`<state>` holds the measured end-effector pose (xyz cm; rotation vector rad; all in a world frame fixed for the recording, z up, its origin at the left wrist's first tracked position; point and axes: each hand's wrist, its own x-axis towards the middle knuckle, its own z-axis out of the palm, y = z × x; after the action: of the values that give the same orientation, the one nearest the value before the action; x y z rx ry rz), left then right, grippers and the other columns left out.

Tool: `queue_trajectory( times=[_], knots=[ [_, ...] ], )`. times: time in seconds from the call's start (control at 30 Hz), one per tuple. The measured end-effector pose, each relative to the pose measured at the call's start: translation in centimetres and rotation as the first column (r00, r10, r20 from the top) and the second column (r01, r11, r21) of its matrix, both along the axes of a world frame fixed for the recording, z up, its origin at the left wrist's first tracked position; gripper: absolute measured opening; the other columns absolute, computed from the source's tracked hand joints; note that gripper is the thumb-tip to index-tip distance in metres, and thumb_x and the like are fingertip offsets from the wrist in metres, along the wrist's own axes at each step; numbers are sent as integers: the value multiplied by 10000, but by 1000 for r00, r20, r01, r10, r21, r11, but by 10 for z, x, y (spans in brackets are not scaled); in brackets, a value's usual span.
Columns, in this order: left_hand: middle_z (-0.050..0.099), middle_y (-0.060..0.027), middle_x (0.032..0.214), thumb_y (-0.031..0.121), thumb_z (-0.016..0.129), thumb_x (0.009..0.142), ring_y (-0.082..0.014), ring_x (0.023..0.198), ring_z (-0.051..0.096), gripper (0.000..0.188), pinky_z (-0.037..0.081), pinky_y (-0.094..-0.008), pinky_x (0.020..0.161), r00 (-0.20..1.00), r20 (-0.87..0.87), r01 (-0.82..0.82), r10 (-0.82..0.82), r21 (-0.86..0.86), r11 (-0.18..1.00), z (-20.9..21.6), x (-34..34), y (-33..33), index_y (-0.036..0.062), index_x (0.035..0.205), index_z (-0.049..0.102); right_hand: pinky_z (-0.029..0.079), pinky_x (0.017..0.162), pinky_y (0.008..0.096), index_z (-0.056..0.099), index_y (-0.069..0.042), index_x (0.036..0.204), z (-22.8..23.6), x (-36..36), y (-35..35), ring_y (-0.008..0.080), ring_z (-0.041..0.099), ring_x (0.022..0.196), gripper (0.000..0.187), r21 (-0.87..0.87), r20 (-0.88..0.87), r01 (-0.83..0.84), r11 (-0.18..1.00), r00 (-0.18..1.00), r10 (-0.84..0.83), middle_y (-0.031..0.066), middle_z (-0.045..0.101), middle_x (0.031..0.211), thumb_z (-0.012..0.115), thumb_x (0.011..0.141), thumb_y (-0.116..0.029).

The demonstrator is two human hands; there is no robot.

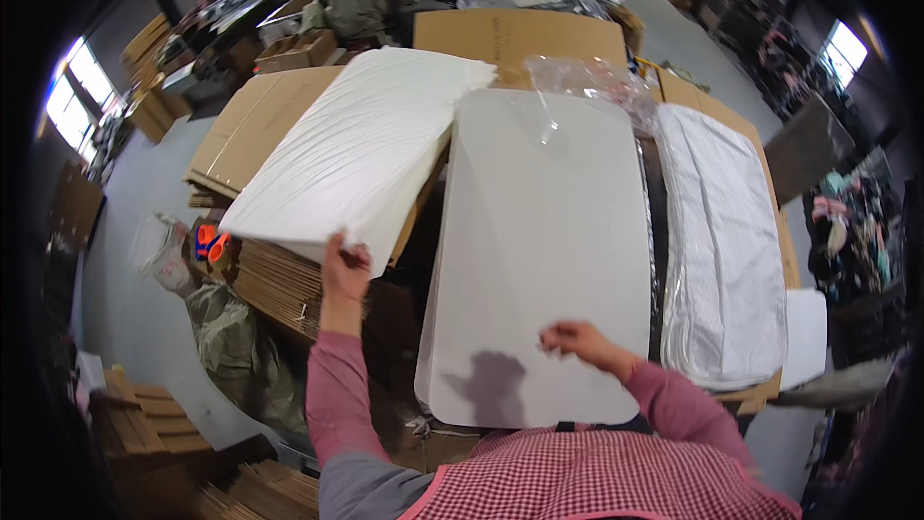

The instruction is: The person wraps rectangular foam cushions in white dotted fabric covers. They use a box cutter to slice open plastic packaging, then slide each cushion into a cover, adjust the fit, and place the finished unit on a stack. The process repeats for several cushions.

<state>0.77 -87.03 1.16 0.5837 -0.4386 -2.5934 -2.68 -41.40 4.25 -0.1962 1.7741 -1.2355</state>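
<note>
My left hand (pixel 346 274) is at the near edge of a stack of thin white sheets (pixel 371 135), its fingers pinched on the top sheet's edge. The stack slants away on the left, its surface rippled. In front of me lies a pale grey-white board (pixel 539 221) with rounded corners, other boards showing under its left edge. Over the board's near part hovers my right hand (pixel 584 343), fingers curled together, with nothing visible in them. The hand's shadow falls on the board. Crumpled clear plastic (pixel 592 82) covers the board's far edge.
Folded white quilted cloth (pixel 722 241) is stacked on the right, beside a small white panel (pixel 806 337). Flattened cardboard (pixel 265 120) lies under the sheets and behind the board (pixel 520 34). An orange-and-blue tape dispenser (pixel 212 245) and a green sack (pixel 241 347) are at left.
</note>
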Motion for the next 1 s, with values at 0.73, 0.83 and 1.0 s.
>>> queue_trajectory(
  times=[0.73,0.83,1.0],
  knots=[
    [600,-121,987,270,524,981,-269,851,616,252,522,-402,741,858,471,368,-203,-291,883,-49,172,310,51,1105,531,357,1072,496,551,25,1104,-114,68,214,465,357,1318,379,464,-731,345,816,669,133,226,299,1524,679,822,-195],
    [601,-127,1020,278,518,984,-275,885,614,274,520,-407,764,880,449,316,-156,-307,898,-45,164,322,51,1137,524,423,1001,431,548,35,1085,-124,71,246,430,528,1159,356,237,-652,431,871,735,-186,269,516,1322,653,843,-205],
    [603,-137,1077,291,508,990,-284,940,612,313,517,-415,802,896,430,274,-116,-327,905,-32,160,345,51,1190,511,468,772,461,543,30,975,-131,77,260,449,598,880,320,124,-551,464,877,767,-328,262,616,899,653,846,-241]
  ],
)
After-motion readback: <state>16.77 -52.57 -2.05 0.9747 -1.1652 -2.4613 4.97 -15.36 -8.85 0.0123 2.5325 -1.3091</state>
